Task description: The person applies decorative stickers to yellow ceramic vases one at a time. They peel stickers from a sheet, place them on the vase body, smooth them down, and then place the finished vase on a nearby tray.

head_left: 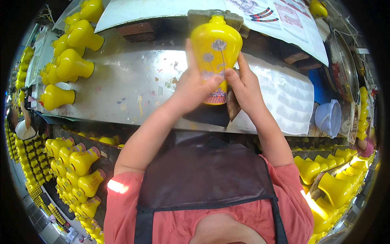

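A glossy yellow vase (pixel 221 38) with grey lotus flowers on its side and a patterned band near its foot lies between my two hands. Its narrow neck points away from me, against a grey padded block (pixel 197 18). My left hand (pixel 199 83) is closed round the vase's left side, thumb across the lower part. On the other side, my right hand (pixel 245 85) grips it with the thumb pressed on the decorated front. A dark cloth or pad (pixel 209 118) lies under the vase's near end.
Several plain yellow vases (pixel 75 65) lie at the table's left end. A sheet of pale decals (pixel 280 97) and a light blue bucket (pixel 328 118) are to the right. Printed sheets (pixel 288 24) cover the far edge. Racks of decorated vases (pixel 83 160) flank me; other people (pixel 25 126) are further off.
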